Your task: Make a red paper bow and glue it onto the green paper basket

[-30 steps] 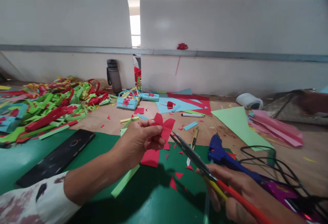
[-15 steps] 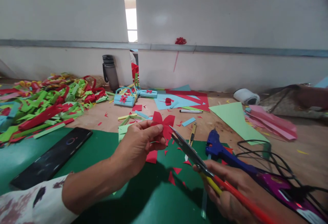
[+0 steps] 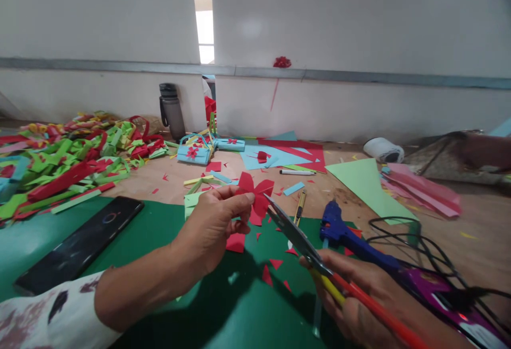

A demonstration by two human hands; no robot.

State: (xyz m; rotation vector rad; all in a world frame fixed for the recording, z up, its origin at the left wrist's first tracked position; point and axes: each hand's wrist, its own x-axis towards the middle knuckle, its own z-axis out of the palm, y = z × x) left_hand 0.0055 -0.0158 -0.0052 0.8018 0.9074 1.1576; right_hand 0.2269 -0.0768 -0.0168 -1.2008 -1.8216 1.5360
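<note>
Pinched between the thumb and fingers of my left hand (image 3: pixel 215 221) is a red paper flower (image 3: pixel 260 193) with pointed petals, held up above the green mat (image 3: pixel 179 306). My right hand (image 3: pixel 351 290) grips scissors (image 3: pixel 297 237) with red and yellow handles. Their blades are slightly parted, with the tips at the flower's right-hand petals. Beneath the hands lie small red paper scraps (image 3: pixel 267 275) and a red paper square (image 3: pixel 235 242). A blue glue gun (image 3: pixel 339 229) with a glue stick in it rests just beyond my right hand.
At left, a black phone (image 3: pixel 80 245) lies before a heap of cut paper strips (image 3: pixel 75 163). Farther back stand a grey bottle (image 3: pixel 171 112) and small blue paper bags (image 3: pixel 194 153). A utility knife (image 3: pixel 300 208), a pen (image 3: pixel 297 172), green paper (image 3: pixel 367 189) and black cable (image 3: pixel 423 242) spread rightward.
The red flower has turned slightly in my left fingers, and its lower petals now show more fully. The scissors have barely moved.
</note>
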